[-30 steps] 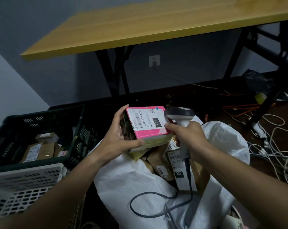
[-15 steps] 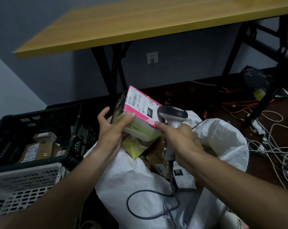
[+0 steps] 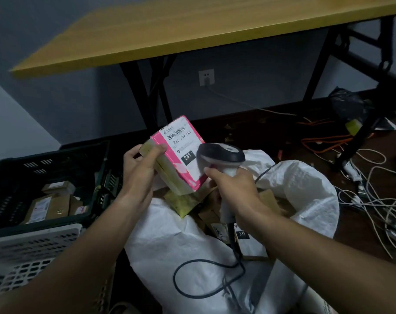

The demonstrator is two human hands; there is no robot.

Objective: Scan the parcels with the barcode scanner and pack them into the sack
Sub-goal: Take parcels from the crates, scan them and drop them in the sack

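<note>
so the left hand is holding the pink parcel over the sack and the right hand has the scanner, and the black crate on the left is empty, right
Not quite: the black crate is not empty. The head view shows several brown cardboard parcels lying in it. The rest stands: the left hand holds the pink parcel over the white sack, and the right hand has the barcode scanner.

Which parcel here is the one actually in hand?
The pink-topped parcel, gripped by the left hand above the sack. The brown parcels lie untouched in the sack and the black crate.

Yellow table (image 3: 192, 30), floor cables (image 3: 374, 200)
</note>
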